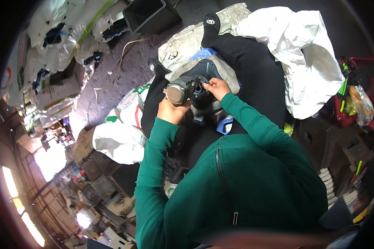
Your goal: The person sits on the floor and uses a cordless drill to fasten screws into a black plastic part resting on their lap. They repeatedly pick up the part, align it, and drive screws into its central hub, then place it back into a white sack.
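In front of my lap my left hand [172,112] is wrapped round a grey-brown device [178,92] with a round, flat end and a dark housing. It looks like a power tool, but its exact kind does not show. My right hand [217,88] reaches in from the right, thumb and fingers pinched together at the device's dark side. What they pinch is too small to make out. Just below the device is a dark rounded part [201,100]. Beyond it a black plastic shell [207,69] lies between my legs. Nearer my body is a blue handle-like loop [225,126].
White sacks lie to the right [307,54] and left [118,141] of my legs. A black bin [151,16] stands at the far left, near stacked filled bags [50,37]. Dark boxes [330,141] and a red crate [343,112] are at the right.
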A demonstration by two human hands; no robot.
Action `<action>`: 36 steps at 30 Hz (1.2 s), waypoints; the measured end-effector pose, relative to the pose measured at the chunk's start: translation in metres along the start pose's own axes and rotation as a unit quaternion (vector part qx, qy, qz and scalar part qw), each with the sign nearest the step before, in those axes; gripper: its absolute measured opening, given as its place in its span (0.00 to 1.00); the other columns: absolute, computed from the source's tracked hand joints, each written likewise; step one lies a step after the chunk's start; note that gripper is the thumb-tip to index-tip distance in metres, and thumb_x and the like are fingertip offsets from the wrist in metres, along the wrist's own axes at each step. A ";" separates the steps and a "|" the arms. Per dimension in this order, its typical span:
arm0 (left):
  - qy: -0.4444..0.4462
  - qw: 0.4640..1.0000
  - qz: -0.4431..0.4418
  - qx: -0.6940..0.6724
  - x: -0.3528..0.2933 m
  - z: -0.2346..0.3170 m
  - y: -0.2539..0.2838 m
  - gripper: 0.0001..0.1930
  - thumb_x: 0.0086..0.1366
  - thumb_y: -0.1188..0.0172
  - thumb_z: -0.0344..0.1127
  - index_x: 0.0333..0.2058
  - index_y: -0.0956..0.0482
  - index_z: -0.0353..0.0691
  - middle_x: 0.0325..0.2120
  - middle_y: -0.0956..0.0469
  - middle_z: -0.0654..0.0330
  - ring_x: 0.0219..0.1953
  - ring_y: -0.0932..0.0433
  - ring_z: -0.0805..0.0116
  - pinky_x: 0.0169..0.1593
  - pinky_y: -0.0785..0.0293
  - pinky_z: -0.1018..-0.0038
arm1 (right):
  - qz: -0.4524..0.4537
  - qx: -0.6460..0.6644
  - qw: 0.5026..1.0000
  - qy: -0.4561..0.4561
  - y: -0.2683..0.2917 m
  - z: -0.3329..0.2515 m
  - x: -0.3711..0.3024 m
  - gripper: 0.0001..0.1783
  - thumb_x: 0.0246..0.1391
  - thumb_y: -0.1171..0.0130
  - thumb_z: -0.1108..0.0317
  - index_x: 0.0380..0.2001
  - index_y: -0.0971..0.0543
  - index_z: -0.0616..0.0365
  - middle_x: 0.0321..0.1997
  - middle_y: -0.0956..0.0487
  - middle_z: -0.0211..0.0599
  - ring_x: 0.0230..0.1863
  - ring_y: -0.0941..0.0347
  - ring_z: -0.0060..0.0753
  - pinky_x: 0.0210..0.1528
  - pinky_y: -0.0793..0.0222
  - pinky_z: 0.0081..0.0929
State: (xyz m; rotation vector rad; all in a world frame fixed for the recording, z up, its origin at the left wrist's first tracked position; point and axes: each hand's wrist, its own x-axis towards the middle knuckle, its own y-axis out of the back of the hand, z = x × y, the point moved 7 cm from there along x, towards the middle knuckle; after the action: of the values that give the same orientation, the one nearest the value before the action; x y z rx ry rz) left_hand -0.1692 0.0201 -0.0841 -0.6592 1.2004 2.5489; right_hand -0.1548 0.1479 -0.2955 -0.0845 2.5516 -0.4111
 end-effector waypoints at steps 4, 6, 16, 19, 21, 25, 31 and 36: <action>-0.033 0.997 0.071 -0.008 -0.031 0.001 -0.005 0.22 0.50 0.33 0.34 0.44 0.25 0.35 0.35 0.20 0.55 0.38 0.21 0.66 0.42 0.27 0.73 | 0.007 -0.108 0.993 0.042 0.007 -0.005 -0.015 0.15 0.50 0.36 0.60 0.21 0.27 0.59 0.16 0.34 0.20 0.20 0.43 0.13 0.21 0.47 0.19; -0.029 0.997 0.054 -0.036 -0.038 -0.005 -0.005 0.23 0.50 0.32 0.35 0.45 0.25 0.36 0.36 0.20 0.55 0.40 0.21 0.66 0.44 0.28 0.72 | 0.020 -0.178 0.980 0.084 0.005 -0.017 -0.021 0.17 0.47 0.35 0.58 0.22 0.26 0.62 0.16 0.33 0.24 0.20 0.41 0.17 0.23 0.43 0.23; -0.187 0.940 0.216 -0.187 -0.169 -0.033 0.024 0.38 0.47 0.31 0.35 0.56 0.40 0.38 0.41 0.22 0.55 0.44 0.22 0.61 0.48 0.26 0.72 | 0.018 -0.212 0.914 0.346 -0.039 -0.104 -0.107 0.08 0.50 0.36 0.69 0.26 0.25 0.62 0.16 0.35 0.17 0.18 0.47 0.08 0.19 0.51 0.13; -0.099 0.931 0.175 -0.304 -0.195 -0.060 0.020 0.35 0.52 0.35 0.32 0.57 0.41 0.32 0.50 0.28 0.53 0.54 0.30 0.65 0.58 0.36 0.71 | -0.028 -0.066 0.959 0.276 -0.069 -0.107 -0.103 0.08 0.53 0.39 0.70 0.24 0.28 0.55 0.17 0.38 0.15 0.18 0.48 0.07 0.19 0.54 0.11; -0.151 0.889 0.186 -0.390 -0.213 -0.071 0.032 0.35 0.52 0.35 0.32 0.57 0.41 0.31 0.51 0.29 0.53 0.55 0.31 0.65 0.58 0.36 0.71 | 0.005 -0.056 0.961 0.272 -0.082 -0.121 -0.102 0.11 0.53 0.39 0.70 0.22 0.31 0.55 0.18 0.37 0.17 0.20 0.46 0.09 0.20 0.53 0.12; -0.245 0.863 0.222 -0.383 -0.237 -0.091 0.044 0.40 0.48 0.31 0.35 0.59 0.42 0.43 0.39 0.22 0.55 0.40 0.22 0.64 0.49 0.28 0.69 | -0.020 -0.085 0.933 0.349 -0.119 -0.184 -0.116 0.11 0.55 0.42 0.69 0.22 0.32 0.55 0.21 0.31 0.24 0.21 0.38 0.15 0.19 0.45 0.14; -0.080 0.992 0.091 -0.044 -0.229 -0.114 -0.034 0.37 0.48 0.37 0.40 0.59 0.38 0.50 0.34 0.24 0.52 0.35 0.23 0.48 0.38 0.27 0.56 | -0.173 -0.052 0.966 0.184 -0.224 -0.199 -0.154 0.08 0.57 0.46 0.67 0.25 0.30 0.54 0.25 0.27 0.25 0.21 0.34 0.15 0.22 0.38 0.15; -0.085 0.994 0.065 -0.013 -0.250 -0.125 -0.043 0.36 0.48 0.38 0.40 0.58 0.37 0.47 0.50 0.31 0.51 0.50 0.31 0.50 0.50 0.33 0.54 | -0.521 -0.275 0.808 -0.010 -0.327 -0.088 -0.210 0.09 0.57 0.44 0.60 0.31 0.25 0.53 0.20 0.34 0.17 0.17 0.42 0.11 0.19 0.47 0.13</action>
State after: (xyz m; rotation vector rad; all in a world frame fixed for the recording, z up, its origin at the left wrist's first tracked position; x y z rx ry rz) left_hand 0.1017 -0.0576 -0.0583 -0.3709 1.1909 2.6685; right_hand -0.0307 -0.1086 -0.0172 -1.7215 2.2787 -0.0148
